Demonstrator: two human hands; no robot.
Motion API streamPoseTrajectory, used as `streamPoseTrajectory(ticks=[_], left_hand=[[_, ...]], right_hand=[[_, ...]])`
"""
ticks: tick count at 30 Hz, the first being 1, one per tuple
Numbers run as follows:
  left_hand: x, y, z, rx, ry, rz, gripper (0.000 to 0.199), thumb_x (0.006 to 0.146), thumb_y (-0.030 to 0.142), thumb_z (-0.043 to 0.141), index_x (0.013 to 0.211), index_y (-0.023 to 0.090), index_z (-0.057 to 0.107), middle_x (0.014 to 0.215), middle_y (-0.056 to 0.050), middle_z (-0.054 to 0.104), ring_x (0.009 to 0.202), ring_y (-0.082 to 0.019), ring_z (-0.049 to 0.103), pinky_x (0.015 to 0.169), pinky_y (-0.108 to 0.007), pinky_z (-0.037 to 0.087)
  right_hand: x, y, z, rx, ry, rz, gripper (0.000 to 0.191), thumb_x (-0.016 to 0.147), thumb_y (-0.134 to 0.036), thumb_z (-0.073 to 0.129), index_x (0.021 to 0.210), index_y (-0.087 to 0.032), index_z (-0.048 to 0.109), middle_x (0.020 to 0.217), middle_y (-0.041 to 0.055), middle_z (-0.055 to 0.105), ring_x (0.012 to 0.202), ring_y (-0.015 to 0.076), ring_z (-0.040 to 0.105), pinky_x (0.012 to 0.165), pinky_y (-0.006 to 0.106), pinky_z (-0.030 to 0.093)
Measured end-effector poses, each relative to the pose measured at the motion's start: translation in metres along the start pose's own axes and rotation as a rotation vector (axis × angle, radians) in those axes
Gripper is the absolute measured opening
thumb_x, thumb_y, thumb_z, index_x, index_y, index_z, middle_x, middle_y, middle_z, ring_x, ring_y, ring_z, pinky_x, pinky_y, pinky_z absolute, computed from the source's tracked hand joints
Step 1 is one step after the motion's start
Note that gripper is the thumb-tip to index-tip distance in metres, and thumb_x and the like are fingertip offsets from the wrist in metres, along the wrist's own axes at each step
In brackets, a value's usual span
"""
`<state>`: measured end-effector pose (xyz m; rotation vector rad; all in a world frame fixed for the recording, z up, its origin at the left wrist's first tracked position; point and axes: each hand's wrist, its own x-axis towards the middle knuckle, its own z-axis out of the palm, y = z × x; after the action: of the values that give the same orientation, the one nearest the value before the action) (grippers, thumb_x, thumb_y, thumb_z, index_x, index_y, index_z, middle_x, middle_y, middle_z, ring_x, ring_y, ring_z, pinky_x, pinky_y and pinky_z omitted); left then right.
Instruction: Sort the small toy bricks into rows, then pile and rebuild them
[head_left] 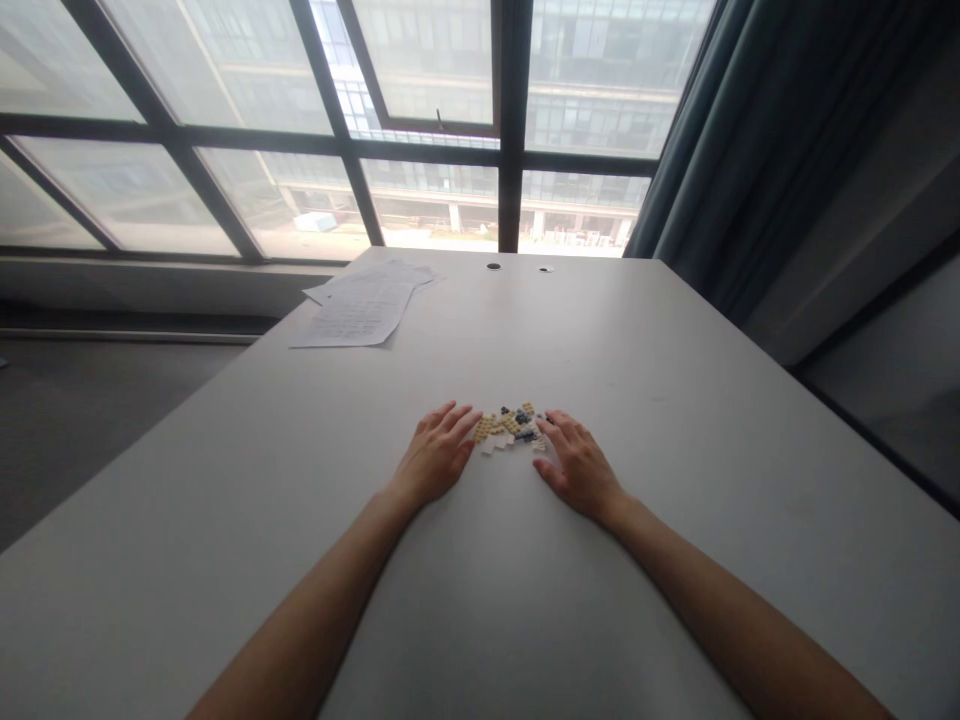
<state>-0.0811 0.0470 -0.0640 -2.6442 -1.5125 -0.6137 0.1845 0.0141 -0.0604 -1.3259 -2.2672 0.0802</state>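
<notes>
Left hand [437,455]: seen at left edge of small pile of bricks [511,424]. Open, fingers loosely bent and slightly parted, thumb on near side. Fingertips right by tan bricks [484,428]; touching or just beside, cannot tell.

Right hand [579,465]: seen at right edge of same pile. Also open, with wide gap between thumb and index finger. Fingers curved toward right end of pile; contact or grip there, cannot tell. Thumb on near side, just apart from pile.

Bricks: one loose heap between the two hands, on bare middle of table [465,620]. By colour: tan at left and far side, white bricks [500,442] along near edge and at right end, grey bricks [524,436] right of centre. Too small and crowded for a count.

Table: white, plain, running away toward window [435,65]. Near far left edge, overlapping papers [360,308], lines of text too faint to read. Close to far edge, two small round holes [493,267], side by side.

Room: dark-framed window across far side, with pale building [600,110] outside. At right, blue-grey curtain [694,150], hanging in folds. At left, grey floor [90,420] below pale ledge [150,278].
</notes>
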Motion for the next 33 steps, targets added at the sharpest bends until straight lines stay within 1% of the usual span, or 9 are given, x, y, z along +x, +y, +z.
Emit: streamPoseTrajectory(ticks=[3,7,13,19,21,25,27,29,33], left_hand=[[0.002,0.001,0.000,-0.011,-0.027,-0.004,0.038,0.092,0.032,0.040,0.126,0.026,0.055,0.137,-0.006,0.051,0.132,-0.029,0.037,0.106,-0.048,0.032],[0.003,0.002,-0.002,-0.041,0.009,-0.054,0.034,0.089,0.036,0.047,0.117,0.023,0.060,0.130,-0.008,0.056,0.128,-0.029,0.042,0.106,-0.047,0.033],[0.005,-0.001,-0.001,-0.131,-0.047,-0.038,0.045,0.088,0.033,0.047,0.131,0.019,0.047,0.134,-0.009,0.054,0.131,-0.028,0.040,0.107,-0.047,0.033],[0.004,0.010,-0.009,-0.258,0.014,-0.060,0.034,0.088,0.030,0.050,0.120,0.019,0.055,0.123,-0.010,0.060,0.119,-0.027,0.050,0.103,-0.044,0.038],[0.000,0.026,-0.014,-0.428,0.047,-0.111,0.032,0.088,0.032,0.051,0.117,0.019,0.055,0.120,-0.011,0.061,0.115,-0.025,0.054,0.101,-0.043,0.040],[-0.013,0.068,-0.021,-1.154,0.042,-0.296,0.032,0.087,0.042,0.055,0.107,0.017,0.056,0.109,-0.010,0.066,0.101,-0.023,0.062,0.091,-0.040,0.048],[-0.018,0.085,-0.022,-1.425,0.043,-0.385,0.034,0.085,0.046,0.058,0.102,0.016,0.056,0.104,-0.010,0.068,0.099,-0.022,0.064,0.090,-0.039,0.049],[-0.021,0.096,-0.022,-1.566,0.069,-0.485,0.037,0.083,0.049,0.060,0.098,0.015,0.058,0.097,-0.009,0.070,0.094,-0.021,0.065,0.090,-0.038,0.049],[-0.022,0.101,-0.023,-1.623,0.094,-0.598,0.041,0.079,0.053,0.064,0.088,0.013,0.062,0.088,-0.009,0.072,0.085,-0.020,0.067,0.084,-0.035,0.052]], right_hand=[[-0.003,-0.007,-0.002,-0.009,-0.010,0.004,0.047,0.085,-0.028,0.053,0.130,-0.014,0.049,0.136,0.0153,0.047,0.130,0.0285,0.037,0.109,0.046,0.031],[-0.003,-0.009,-0.003,-0.003,-0.014,0.019,0.043,0.085,-0.027,0.055,0.127,-0.016,0.053,0.134,0.0148,0.049,0.129,0.0285,0.038,0.107,0.046,0.032],[-0.003,-0.008,-0.003,0.004,-0.006,0.020,0.040,0.084,-0.027,0.056,0.123,-0.016,0.055,0.130,0.0153,0.051,0.126,0.0284,0.041,0.105,0.045,0.034],[-0.003,-0.008,-0.004,0.047,0.067,-0.006,0.032,0.085,-0.023,0.055,0.116,-0.016,0.060,0.123,0.0135,0.057,0.118,0.0276,0.047,0.101,0.044,0.039],[-0.003,-0.012,-0.003,0.118,0.141,0.001,0.030,0.086,-0.023,0.054,0.116,-0.017,0.060,0.117,0.0125,0.060,0.112,0.0264,0.051,0.098,0.044,0.042],[-0.008,-0.034,-0.001,0.371,0.249,0.000,0.031,0.086,-0.028,0.057,0.116,-0.021,0.058,0.109,0.0092,0.064,0.101,0.0229,0.059,0.090,0.038,0.049],[-0.011,-0.045,0.000,0.479,0.275,0.006,0.025,0.087,-0.028,0.057,0.112,-0.023,0.060,0.103,0.0068,0.065,0.091,0.0194,0.062,0.082,0.033,0.052],[-0.013,-0.052,0.000,0.510,0.327,0.037,0.017,0.089,-0.026,0.055,0.103,-0.023,0.064,0.094,0.0052,0.067,0.083,0.0176,0.063,0.077,0.031,0.053],[-0.016,-0.053,-0.002,0.492,0.384,0.055,0.014,0.089,-0.023,0.054,0.092,-0.022,0.067,0.085,0.0049,0.067,0.080,0.0178,0.063,0.075,0.031,0.052]])
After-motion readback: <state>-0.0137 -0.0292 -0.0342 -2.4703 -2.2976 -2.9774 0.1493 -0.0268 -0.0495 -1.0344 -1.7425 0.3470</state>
